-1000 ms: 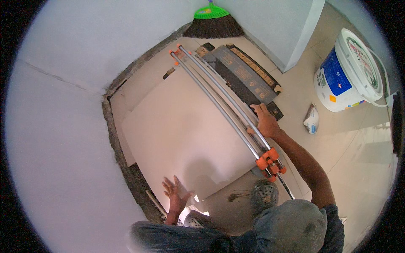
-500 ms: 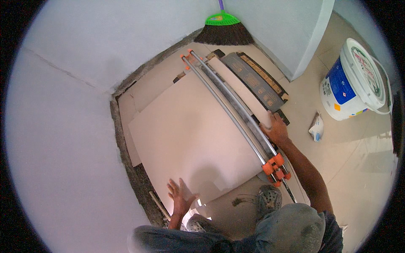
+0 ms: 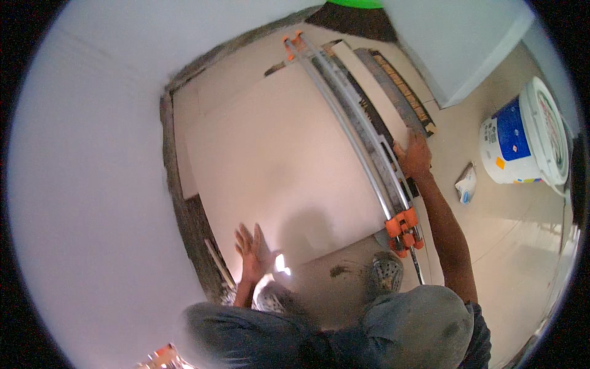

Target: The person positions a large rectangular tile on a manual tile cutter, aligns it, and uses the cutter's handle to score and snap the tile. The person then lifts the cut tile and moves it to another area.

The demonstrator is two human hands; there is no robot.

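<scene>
A large pale tile (image 3: 276, 154) lies beneath the twin steel rails of a tile cutter, whose orange carriage (image 3: 402, 227) sits at the near end. My left hand (image 3: 251, 255) rests on the tile's near left corner, fingers spread, holding nothing. Beyond the rails on the right is a narrow tile strip (image 3: 373, 87). My right hand (image 3: 415, 157) has its fingers closed round the strip's near end; part of the grip is hidden behind the hand. A dark gap shows between strip and cutter.
Dark packaging (image 3: 396, 83) lies right of the strip. A white bucket (image 3: 528, 138) and a small crumpled packet (image 3: 466, 183) stand on the tiled floor at right. A broom (image 3: 353, 18) is at the far wall. A rough trench (image 3: 190, 240) runs along the left wall.
The view has tilted and turned, so the scene sits higher. The strip has shifted away from the cutter with my right hand, widening the gap. My left hand stays on the tile corner.
</scene>
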